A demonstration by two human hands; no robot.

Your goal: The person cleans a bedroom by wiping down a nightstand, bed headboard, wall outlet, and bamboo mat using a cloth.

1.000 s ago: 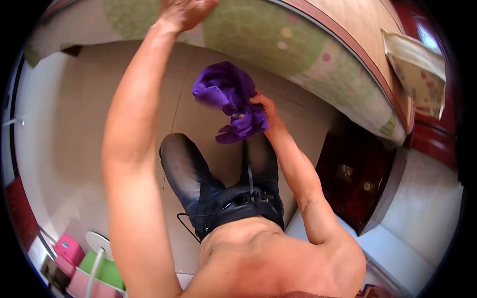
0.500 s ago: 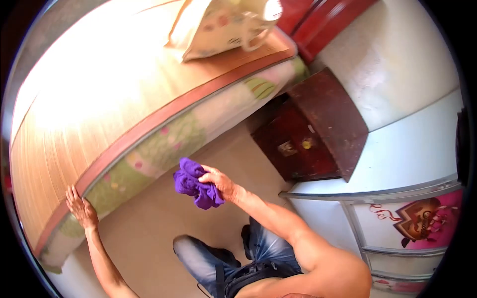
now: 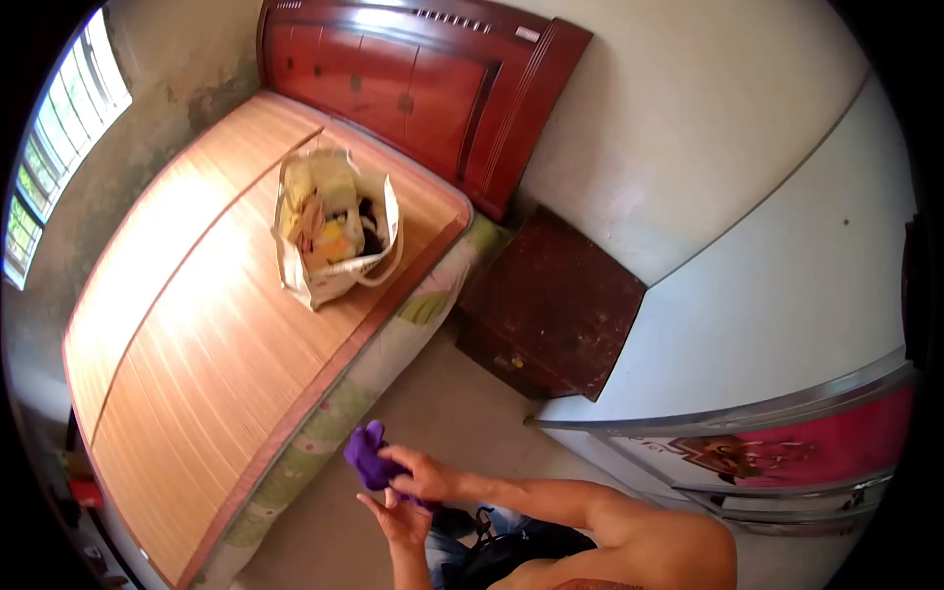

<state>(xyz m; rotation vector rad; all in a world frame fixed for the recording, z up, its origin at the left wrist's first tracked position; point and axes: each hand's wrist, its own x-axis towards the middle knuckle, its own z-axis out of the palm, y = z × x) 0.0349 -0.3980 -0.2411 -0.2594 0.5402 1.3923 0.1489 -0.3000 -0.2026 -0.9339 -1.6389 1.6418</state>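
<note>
A crumpled purple cloth (image 3: 368,456) hangs in front of my body, above the floor beside the bed. My right hand (image 3: 429,476) is closed on it, fingers pointing left across the fabric. Just below, my left hand (image 3: 401,523) is raised to the cloth's lower part, its thumb spread away from the fingers. Some of the left fingertips are hidden at the fabric, so whether they touch it is unclear.
The bed (image 3: 246,364) has a bamboo-like mat and a red wooden headboard (image 3: 393,88). On the mat stands a stuffed cloth bag (image 3: 300,280). A dark red nightstand (image 3: 551,305) sits between the bed and a white cabinet (image 3: 718,334). A barred window (image 3: 59,147) is at the left.
My left hand has left the bed edge and come over to the cloth. My right hand has brought the cloth lower, nearer my body. The view has tilted up, showing headboard and window.
</note>
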